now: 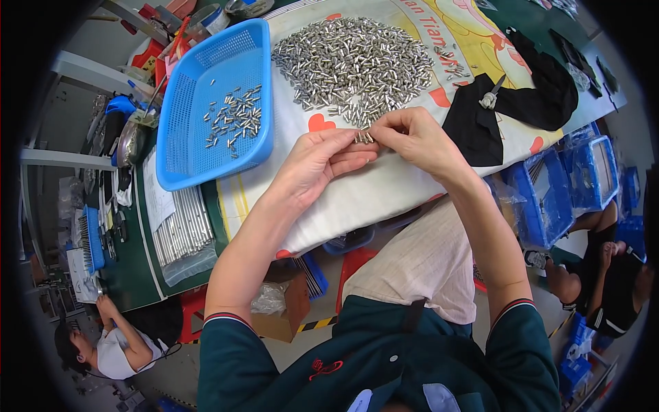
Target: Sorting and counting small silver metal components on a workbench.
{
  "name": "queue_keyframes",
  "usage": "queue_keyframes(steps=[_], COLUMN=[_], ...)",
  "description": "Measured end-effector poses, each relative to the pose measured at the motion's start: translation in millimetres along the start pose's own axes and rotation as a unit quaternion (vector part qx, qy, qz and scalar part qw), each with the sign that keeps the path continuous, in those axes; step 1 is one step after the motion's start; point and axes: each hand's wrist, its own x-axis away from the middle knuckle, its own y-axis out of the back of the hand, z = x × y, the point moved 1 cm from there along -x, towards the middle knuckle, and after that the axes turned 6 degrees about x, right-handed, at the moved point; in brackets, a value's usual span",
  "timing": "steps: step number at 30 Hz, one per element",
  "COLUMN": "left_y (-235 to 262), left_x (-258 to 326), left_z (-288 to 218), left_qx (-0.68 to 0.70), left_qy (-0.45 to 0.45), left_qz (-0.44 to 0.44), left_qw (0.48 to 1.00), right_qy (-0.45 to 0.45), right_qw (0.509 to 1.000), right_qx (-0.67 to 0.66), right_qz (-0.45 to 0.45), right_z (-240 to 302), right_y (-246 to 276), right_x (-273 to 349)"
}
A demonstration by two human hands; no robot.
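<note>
Small silvery metal pins [364, 137] lie in a short row along the fingers of my left hand [314, 163], which is curled under them with its thumb on top. My right hand [417, 139] pinches at the right end of that row, thumb and forefinger together; what sits between those fingertips is too small to make out. Just beyond both hands spreads a large heap of the same metal pins [353, 62] on a printed cloth [329, 213]. To the left of the heap, a blue plastic basket [180, 130] holds a smaller scatter of pins [237, 117].
A black cloth [473, 127] with a small knife [495, 88] on it lies at the right. Bagged metal rods [180, 230] rest on the green table at the left. Blue crates [546, 199] stand at the right. Other people sit at the lower left and far right.
</note>
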Motion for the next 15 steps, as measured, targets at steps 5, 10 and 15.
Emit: queue_keyframes(steps=[5,10,15], left_y=[2,1,0], left_x=[-1,0,0], left_z=[0,-2,-3], left_qx=[-0.006,0.007,0.033], left_qy=[0.002,-0.002,0.007], left_qz=[0.005,0.010,0.010], left_qw=[1.000,1.000,0.999], right_qy=[0.000,-0.012,0.000], right_qw=[1.000,1.000,1.000], right_qx=[0.006,0.013,-0.010], right_qz=[-0.004,-0.004,-0.010], right_z=[8,14,3], right_y=[0,0,0], right_x=[3,4,2])
